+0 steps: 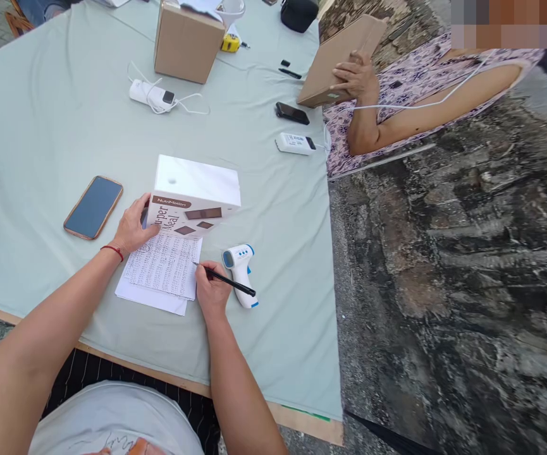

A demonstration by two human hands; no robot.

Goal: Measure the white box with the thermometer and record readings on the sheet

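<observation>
My left hand (135, 226) grips the left end of a white NutriMotion box (197, 183), thumb on its printed front and fingers partly hidden behind it. The box stands over the far part of some paper sheets (162, 268) covered in small rows of writing or print. At the right edge of the sheets, my right hand (213, 287) is closed around a black pen (230, 280), its tip pointing left at the paper. Just right of that hand lies a white and blue infrared thermometer (241, 275). A smartphone (93, 207) rests left of my left hand.
Across the table (264, 354), another person's hand (358, 76) holds a cardboard piece (339, 57). A cardboard box (188, 41), yellow tape measure (230, 43), black case (298, 14), white corded devices (152, 95) and a dark phone (292, 113) lie farther back. A stone wall borders the right.
</observation>
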